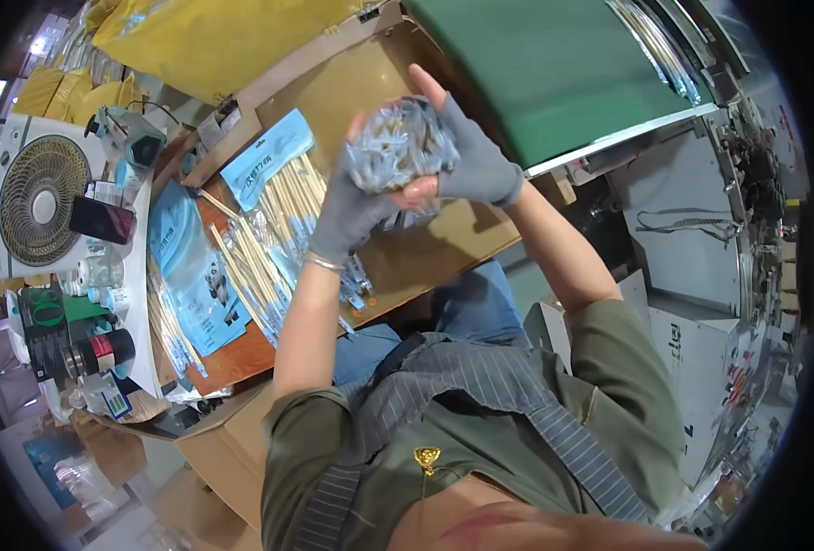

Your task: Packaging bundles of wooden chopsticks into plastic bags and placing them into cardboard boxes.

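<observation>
The bundle of clear-wrapped sticks [399, 147] was up in the air between the two hands, its crinkled, shiny ends turned toward my camera, over the tan rimmed board [453, 243]. I had the left hand [342, 209] curled around the bundle's left and lower side, most of its fingers hidden from me. The right hand [482, 158] was cupped against the right side, one finger sticking up past the top and a bare fingertip pressed in below. Both wore grey fingerless gloves, and both were partly closed on the bundle, spread only as wide as its girth.

I judged the load light, with each stick stiff but the bundle loose as a whole; the slick film would probably let single sticks slide out lengthwise. I would have taken it around the middle from both sides, squeezing evenly and sparing the thin wrapping.

Left of the hands, more wrapped sticks [246, 275] were spread on the brown tabletop [230, 365], among them an upper blue pouch [267, 158] and a lower blue pouch [212, 298]. Farther left I saw a dark phone [102, 219] near a round-grilled fan [44, 197]. A green surface [526, 83] lay beyond the right hand.
</observation>
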